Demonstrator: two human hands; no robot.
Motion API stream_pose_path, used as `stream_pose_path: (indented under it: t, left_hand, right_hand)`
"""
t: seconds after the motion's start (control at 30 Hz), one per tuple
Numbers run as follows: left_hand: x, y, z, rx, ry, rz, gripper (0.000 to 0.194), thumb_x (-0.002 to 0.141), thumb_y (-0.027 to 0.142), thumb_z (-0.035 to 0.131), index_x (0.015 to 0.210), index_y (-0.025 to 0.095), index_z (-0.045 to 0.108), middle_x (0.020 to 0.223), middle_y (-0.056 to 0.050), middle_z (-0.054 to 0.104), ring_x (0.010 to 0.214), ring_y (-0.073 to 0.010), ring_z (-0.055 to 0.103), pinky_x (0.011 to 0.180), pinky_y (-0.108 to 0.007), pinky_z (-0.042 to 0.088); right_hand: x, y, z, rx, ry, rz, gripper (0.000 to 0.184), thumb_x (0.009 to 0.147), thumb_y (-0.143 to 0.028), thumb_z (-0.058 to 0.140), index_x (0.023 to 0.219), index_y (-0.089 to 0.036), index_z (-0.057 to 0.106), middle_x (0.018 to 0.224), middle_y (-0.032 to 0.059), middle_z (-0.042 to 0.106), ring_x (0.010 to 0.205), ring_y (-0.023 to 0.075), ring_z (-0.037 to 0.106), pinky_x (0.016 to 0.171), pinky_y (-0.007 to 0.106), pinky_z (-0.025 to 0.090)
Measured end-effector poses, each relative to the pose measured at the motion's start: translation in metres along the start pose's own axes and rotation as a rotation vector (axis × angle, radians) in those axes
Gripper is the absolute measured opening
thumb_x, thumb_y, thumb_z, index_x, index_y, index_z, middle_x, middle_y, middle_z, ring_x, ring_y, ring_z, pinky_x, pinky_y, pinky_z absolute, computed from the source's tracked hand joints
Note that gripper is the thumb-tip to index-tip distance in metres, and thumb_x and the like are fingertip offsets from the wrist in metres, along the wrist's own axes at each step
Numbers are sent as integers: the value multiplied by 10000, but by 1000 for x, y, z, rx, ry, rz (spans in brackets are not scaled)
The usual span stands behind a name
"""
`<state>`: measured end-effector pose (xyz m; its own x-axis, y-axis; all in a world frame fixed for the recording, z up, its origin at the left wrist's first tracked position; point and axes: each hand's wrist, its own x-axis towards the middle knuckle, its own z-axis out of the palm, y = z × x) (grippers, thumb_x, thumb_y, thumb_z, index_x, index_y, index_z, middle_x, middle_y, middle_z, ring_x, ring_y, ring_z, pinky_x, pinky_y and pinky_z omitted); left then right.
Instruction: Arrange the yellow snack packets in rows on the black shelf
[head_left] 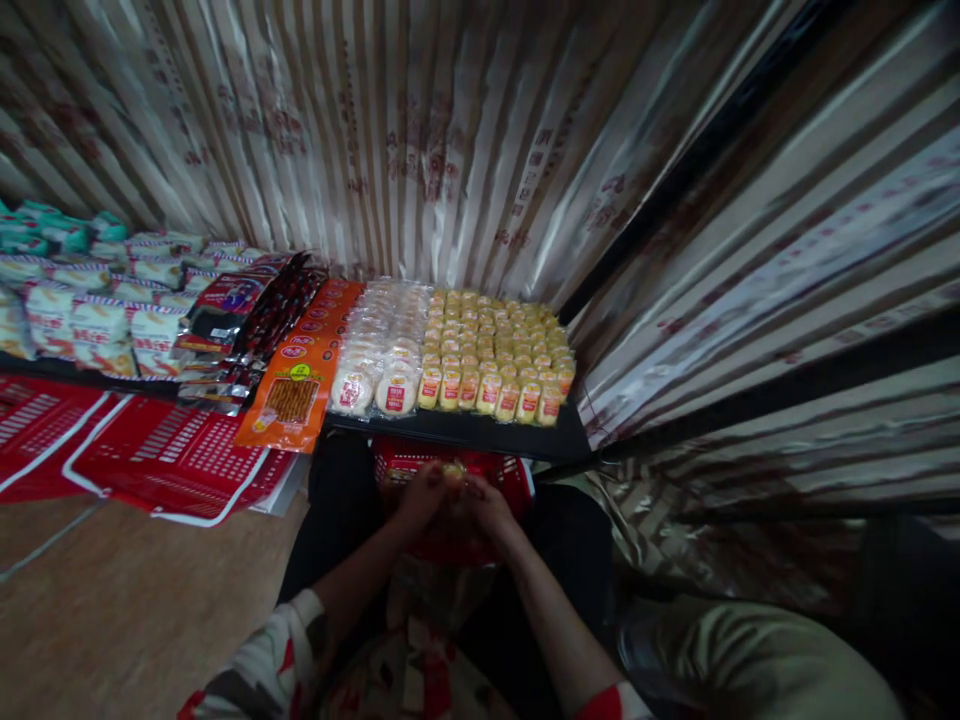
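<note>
My left hand (421, 496) and my right hand (489, 506) come together over a red basket (397, 458) between my knees. Between their fingertips is a small yellowish wrapped snack (453, 470), pinched from both sides; its print is too blurred to read. Just beyond, on a black shelf (480, 432), stand rows of small yellow wrapped snacks (489, 388). To their left lie round white wrapped snacks (394, 390) in clear film. The inside of the basket is mostly hidden by my hands.
Further left on the shelf are an orange snack pouch (298, 385), a stack of dark packets (232, 310) and white snack bags (105, 330). Red baskets with white handles (172, 450) sit below. Pleated curtains (450, 130) hang behind, with dark bars (675, 190) at right.
</note>
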<state>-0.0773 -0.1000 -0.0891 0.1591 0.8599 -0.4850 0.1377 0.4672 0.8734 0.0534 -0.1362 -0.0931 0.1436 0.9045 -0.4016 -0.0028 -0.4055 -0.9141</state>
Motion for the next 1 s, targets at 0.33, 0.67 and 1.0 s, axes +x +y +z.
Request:
stream_pose_path:
  t: [0.33,0.67,1.0]
  left_hand:
    - [-17,36,13,135,-25,282,147,723,167,528,863,178,570,657,48,536,617,-92,502,598,-191,413]
    - [-16,113,62,397,-56,540,272,732,202,533,998,200,590,792,22,579,643,-91,522,672,-210,452]
    - [7,157,120,462,-142,661,348,762,220,527,1106,186,570,855,-9,609,690,-116,549,721,-236,472]
  right_hand:
    - [-27,-40,-16,-87,-23,-211,389,682,-428,591,989,-190,613,942,83,704,878,220,663,821,370,514]
    - [-44,-60,-49,-643,531,-547,481,816,-387,480,1235,-151,480,1202,140,580,1085,240,565,910,401,476]
    - [-15,-81,-95,-735,797,-603,514,842,-365,401,1284,-102,421,1218,184,551,1113,267,529,933,446,438]
